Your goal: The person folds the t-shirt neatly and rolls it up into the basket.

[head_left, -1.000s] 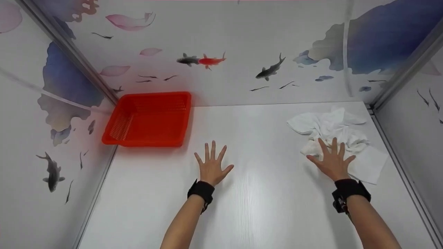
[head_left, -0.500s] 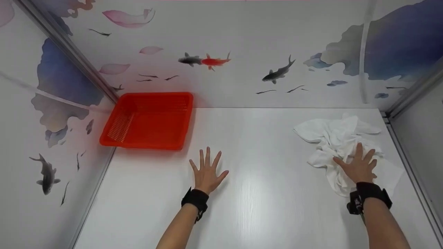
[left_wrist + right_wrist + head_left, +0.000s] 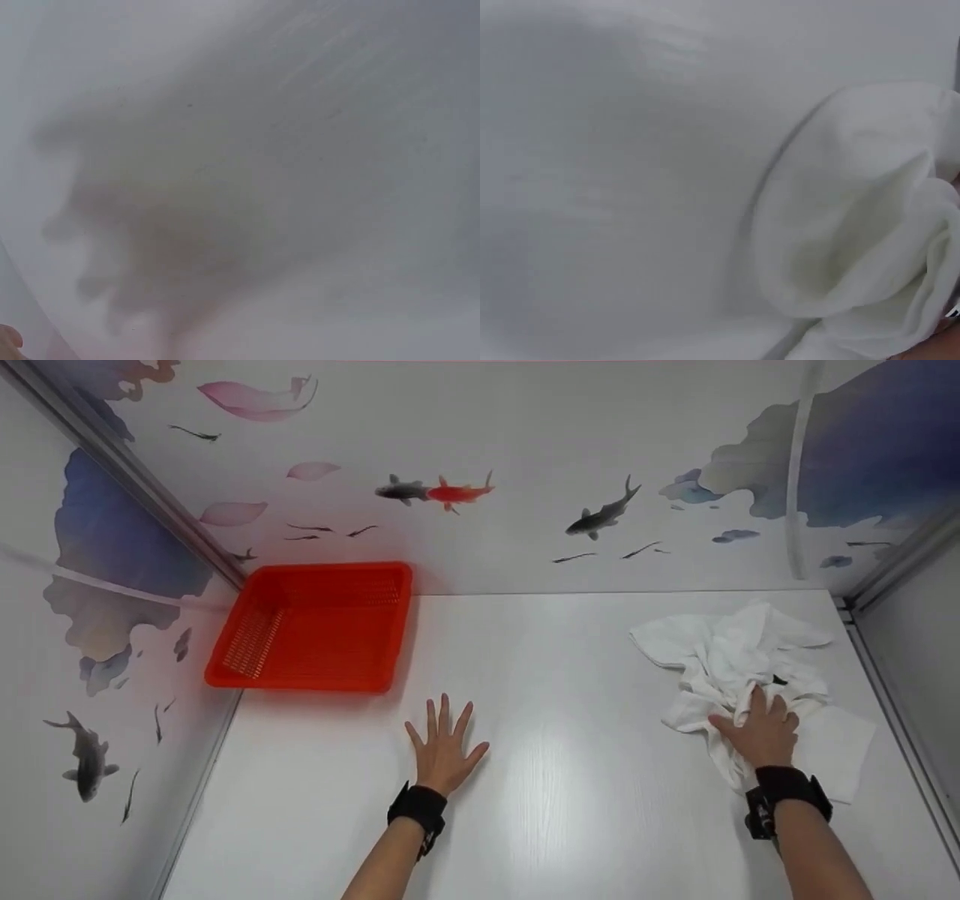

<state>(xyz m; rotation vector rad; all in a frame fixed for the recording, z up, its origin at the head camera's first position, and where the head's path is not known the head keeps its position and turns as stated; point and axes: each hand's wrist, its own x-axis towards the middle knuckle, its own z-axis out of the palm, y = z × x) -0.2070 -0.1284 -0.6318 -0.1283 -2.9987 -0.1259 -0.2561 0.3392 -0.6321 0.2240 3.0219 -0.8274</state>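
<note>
My left hand point(image 3: 441, 757) is held over the white table with its fingers spread and holds nothing. Its blurred shadow falls on the tabletop in the left wrist view, where a fingertip point(image 3: 10, 337) shows at the lower left corner. On the right, my right hand point(image 3: 761, 735) grips the near middle of a crumpled white cloth point(image 3: 720, 649), its fingers bent into the folds. A small dark patch point(image 3: 780, 680) shows on the cloth just beyond the fingertips. In the right wrist view the cloth point(image 3: 840, 202) bulges in rounded folds, and the fingers are mostly hidden behind it.
An orange-red plastic basket point(image 3: 322, 656) with perforated sides stands at the table's back left corner. Walls point(image 3: 510, 427) printed with fish and petals enclose the table point(image 3: 555, 765) at the back and both sides. A flat white piece of cloth point(image 3: 832, 746) lies right of my right hand.
My right hand has come down onto the cloth, its spread fingers bending into it, and a dark patch now shows there. The left hand stays spread, slightly nearer me.
</note>
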